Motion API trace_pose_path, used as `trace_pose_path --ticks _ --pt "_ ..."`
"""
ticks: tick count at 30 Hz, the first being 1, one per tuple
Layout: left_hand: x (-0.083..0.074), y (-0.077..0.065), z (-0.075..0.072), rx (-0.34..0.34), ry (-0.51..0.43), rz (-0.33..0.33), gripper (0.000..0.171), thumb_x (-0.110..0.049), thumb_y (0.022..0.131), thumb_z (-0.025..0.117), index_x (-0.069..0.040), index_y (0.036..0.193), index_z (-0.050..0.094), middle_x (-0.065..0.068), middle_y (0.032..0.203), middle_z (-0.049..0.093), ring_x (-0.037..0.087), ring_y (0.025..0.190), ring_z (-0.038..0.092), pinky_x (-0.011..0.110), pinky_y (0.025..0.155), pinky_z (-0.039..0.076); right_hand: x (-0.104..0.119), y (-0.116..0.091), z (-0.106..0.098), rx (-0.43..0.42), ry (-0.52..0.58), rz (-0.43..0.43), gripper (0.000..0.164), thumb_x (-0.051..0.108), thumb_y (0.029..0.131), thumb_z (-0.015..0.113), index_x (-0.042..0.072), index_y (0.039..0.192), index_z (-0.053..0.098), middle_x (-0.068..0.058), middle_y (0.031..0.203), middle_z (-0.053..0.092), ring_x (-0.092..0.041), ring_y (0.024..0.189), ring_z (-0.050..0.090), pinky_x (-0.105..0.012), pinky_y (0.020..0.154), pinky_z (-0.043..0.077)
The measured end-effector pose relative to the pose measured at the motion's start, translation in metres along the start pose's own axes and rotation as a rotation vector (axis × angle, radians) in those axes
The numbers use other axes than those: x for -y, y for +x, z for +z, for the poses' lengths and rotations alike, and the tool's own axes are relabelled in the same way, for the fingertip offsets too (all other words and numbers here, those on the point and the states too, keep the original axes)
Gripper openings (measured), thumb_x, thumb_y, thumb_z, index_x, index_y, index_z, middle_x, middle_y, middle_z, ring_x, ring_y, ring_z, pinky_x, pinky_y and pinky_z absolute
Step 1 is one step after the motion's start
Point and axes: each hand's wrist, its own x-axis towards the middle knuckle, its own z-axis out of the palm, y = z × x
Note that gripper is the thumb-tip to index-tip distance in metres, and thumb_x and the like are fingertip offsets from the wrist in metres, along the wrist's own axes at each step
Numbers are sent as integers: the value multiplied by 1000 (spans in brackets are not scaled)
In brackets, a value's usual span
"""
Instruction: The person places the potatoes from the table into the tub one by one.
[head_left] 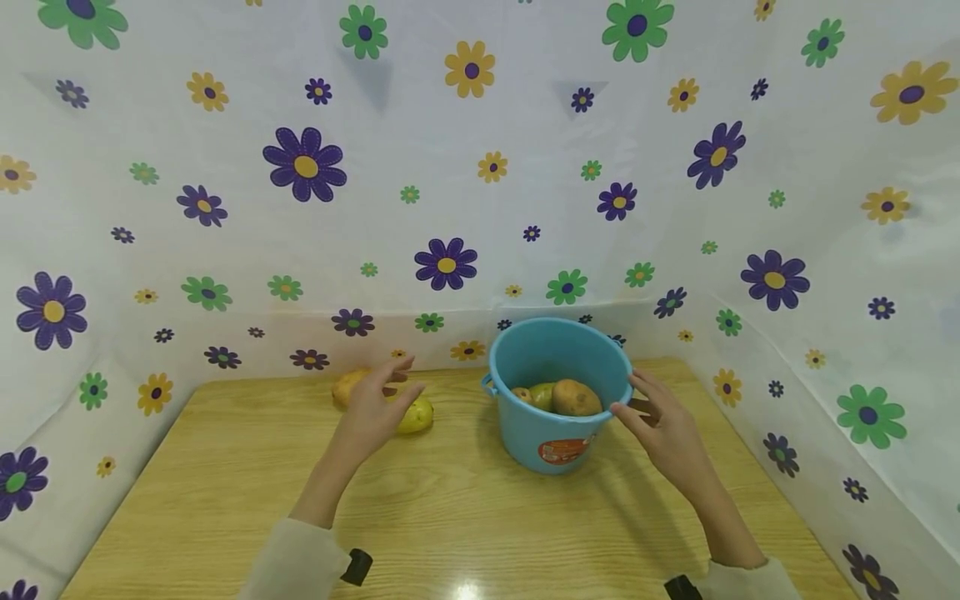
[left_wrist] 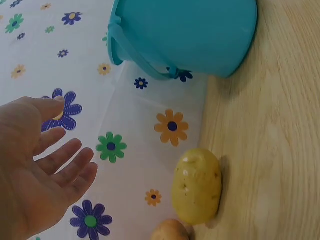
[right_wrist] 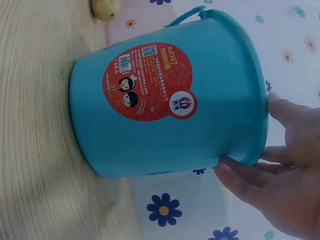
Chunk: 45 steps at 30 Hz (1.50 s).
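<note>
A light blue bucket (head_left: pixel 517 429) with a red label stands upright on the table, right of centre. Inside it lie potatoes, the largest a brown one (head_left: pixel 576 398). My right hand (head_left: pixel 667 433) touches the bucket's right rim from outside, thumb and fingertips apart against it; the right wrist view shows these fingers (right_wrist: pixel 240 175) mostly straight. Left of the bucket, my left hand (head_left: pixel 372 408) hovers near two potatoes, holding nothing, its fingers (left_wrist: pixel 65 160) loosely bent. One potato is yellow (left_wrist: pixel 196 186); the other, browner potato (head_left: pixel 345 388) is partly hidden behind that hand.
The wooden table (head_left: pixel 450 517) backs onto a white cloth (head_left: pixel 420 108) printed with flowers, which also hangs along both sides. The bucket's handle (left_wrist: pixel 137 57) hangs down on its left side.
</note>
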Motion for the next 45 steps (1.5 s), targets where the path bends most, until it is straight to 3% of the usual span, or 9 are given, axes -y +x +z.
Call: trace_pose_path --ticks 11,19,25,30,39,45 --pt "48 -5 -7 1 -19 -21 48 -17 100 70 -4 145 56 20 141 58 40 125 58 53 105 51 -5 -2 1 4 4 -5 58 14 102 68 -12 149 44 -30 156 38 -46 116 65 -37 88 61" --pt "75 -7 -7 28 -13 -101 50 -15 102 67 5 145 51 27 145 53 46 131 53 54 110 46 -5 -1 3 9 8 -3 59 15 102 68 -12 149 43 -30 156 38 -45 117 65 -39 89 60" --pt "97 -6 -6 52 11 -122 53 -12 102 66 10 146 47 29 149 49 46 136 49 55 107 48 -4 0 2 8 2 2 59 15 103 67 -12 149 43 -29 156 39 -45 118 64 -41 90 60" --pt "113 -8 -2 73 14 -164 56 -11 101 67 9 149 45 29 152 45 47 137 46 55 109 47 -3 0 1 8 2 0 59 15 103 67 -12 149 43 -29 155 39 -46 118 64 -41 90 60" --pt "129 -2 10 118 7 -217 62 -3 97 68 9 151 41 32 153 40 52 134 46 59 109 45 -4 -1 0 -2 1 -6 58 13 102 67 -12 149 43 -29 155 39 -45 117 65 -40 89 60" --pt "128 1 16 157 22 -228 64 2 96 68 13 151 38 37 152 37 53 133 48 59 111 42 -4 -1 0 -2 7 -4 58 14 102 67 -12 149 44 -30 156 39 -46 117 65 -40 89 60"
